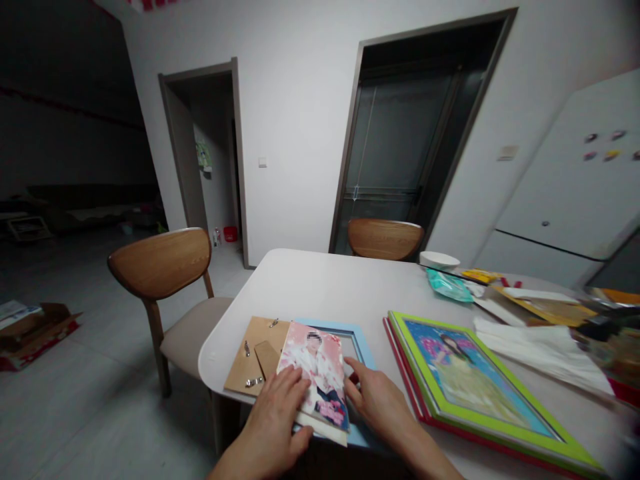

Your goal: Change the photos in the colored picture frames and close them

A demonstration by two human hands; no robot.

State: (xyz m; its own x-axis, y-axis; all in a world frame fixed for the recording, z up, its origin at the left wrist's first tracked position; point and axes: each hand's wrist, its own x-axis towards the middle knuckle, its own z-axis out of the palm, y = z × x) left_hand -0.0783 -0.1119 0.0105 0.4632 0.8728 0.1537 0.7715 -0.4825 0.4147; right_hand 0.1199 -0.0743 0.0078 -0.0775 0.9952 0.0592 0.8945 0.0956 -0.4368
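A printed photo of a person in white on a pink background lies at the table's near edge. Beneath it, a pale sheet shows at the lower edge. My left hand rests on the photo's lower left part, fingers extended, thumb by the bottom edge. My right hand is at the photo's right edge, fingers bent and apart, beside a light blue picture frame. The frame lies partly under the photo. To the left is a brown backing board with metal clips and a stand flap, partly covered by the photo and my left hand.
Right of my hands lies a green picture frame stacked on red ones. Beyond are white paper, a teal packet and a white bowl. Wooden chairs stand at the left and far side of the white table.
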